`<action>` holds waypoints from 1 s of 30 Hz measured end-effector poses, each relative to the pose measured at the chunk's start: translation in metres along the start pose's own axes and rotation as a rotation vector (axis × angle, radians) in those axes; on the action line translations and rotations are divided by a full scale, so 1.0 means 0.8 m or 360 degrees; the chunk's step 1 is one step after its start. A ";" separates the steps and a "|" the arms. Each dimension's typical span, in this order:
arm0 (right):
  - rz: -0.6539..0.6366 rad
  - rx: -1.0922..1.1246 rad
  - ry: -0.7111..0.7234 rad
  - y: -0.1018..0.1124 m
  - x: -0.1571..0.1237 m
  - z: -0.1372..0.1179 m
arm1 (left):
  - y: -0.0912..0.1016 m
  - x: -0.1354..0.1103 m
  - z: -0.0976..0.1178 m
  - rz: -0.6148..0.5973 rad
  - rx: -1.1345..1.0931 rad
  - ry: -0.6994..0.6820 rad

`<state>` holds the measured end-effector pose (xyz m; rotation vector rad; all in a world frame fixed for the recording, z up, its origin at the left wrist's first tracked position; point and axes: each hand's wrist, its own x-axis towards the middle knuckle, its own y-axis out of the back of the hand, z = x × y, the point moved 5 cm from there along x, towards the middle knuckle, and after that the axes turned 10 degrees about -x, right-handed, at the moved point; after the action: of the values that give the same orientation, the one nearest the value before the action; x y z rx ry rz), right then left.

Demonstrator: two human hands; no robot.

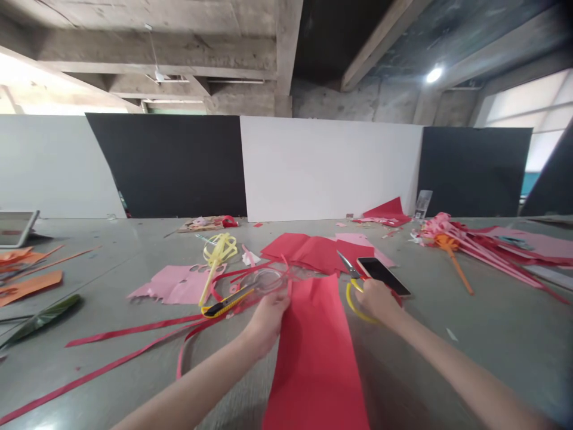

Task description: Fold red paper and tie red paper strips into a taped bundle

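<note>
The left hand point(271, 316) pinched the long red paper point(317, 358) at its top left edge, with the thumb and fingers closed on it; the paper lay in the middle, between the two arms, and ran down toward the person; the right hand point(379, 298) was just beside the paper, with its fingers curled around the yellow handles of the scissors point(358, 307); the blades pointed up and away from the person, and I cannot tell if they were a little bit apart.

A phone point(385, 276) lay flat just behind the right hand; past the long paper there was a bigger red sheet point(304, 251) with folds in it; a clear roll of tape point(267, 279) sat near the left hand, and a yellow and black cutter point(228, 301) was next to it; a yellow paper flower point(219, 251) lay on pink paper point(172, 283) with bites cut out of it; long red strips point(134, 330) went across the gray table point(416, 388) to the left; far over on the right were a pink paper bunch point(441, 227) and an orange flower point(459, 269).
</note>
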<state>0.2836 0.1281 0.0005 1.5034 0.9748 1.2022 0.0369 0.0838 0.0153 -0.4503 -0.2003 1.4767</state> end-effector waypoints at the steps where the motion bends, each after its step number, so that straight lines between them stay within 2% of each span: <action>1: -0.0043 -0.0006 -0.0012 -0.003 0.006 -0.006 | 0.006 0.004 -0.013 0.0043 -0.0001 0.0044; 5: -0.0142 0.0024 -0.0103 -0.003 0.019 -0.023 | 0.022 0.015 -0.043 0.0157 -0.0009 0.0167; 8: -0.0096 0.0139 -0.0104 0.016 0.020 -0.033 | 0.026 0.021 -0.053 0.0189 -0.0022 0.0196; 11: 0.0029 0.0387 0.0064 0.039 0.012 -0.046 | 0.028 0.023 -0.058 0.0215 -0.0036 0.0190; 13: 0.0063 0.0622 0.0246 0.044 0.000 -0.055 | 0.027 0.022 -0.060 0.0233 -0.0047 0.0170; 16: -0.0020 0.0986 0.0444 0.028 -0.027 -0.066 | 0.025 0.015 -0.058 0.0240 -0.0039 0.0119; 21: -0.0096 0.1384 0.0513 -0.006 -0.070 -0.073 | 0.017 0.005 -0.047 0.0145 0.0081 -0.0001; 25: -0.0157 0.1710 0.0465 -0.009 -0.088 -0.070 | 0.019 0.009 -0.037 0.0098 0.0243 -0.0107; 30: -0.0093 0.1899 0.0502 -0.006 -0.094 -0.066 | 0.023 0.018 -0.042 0.0005 0.0419 -0.0042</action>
<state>0.2168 0.0679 -0.0175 2.1455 2.1603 0.8045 0.0350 0.0929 -0.0242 -0.2188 -0.0248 1.4877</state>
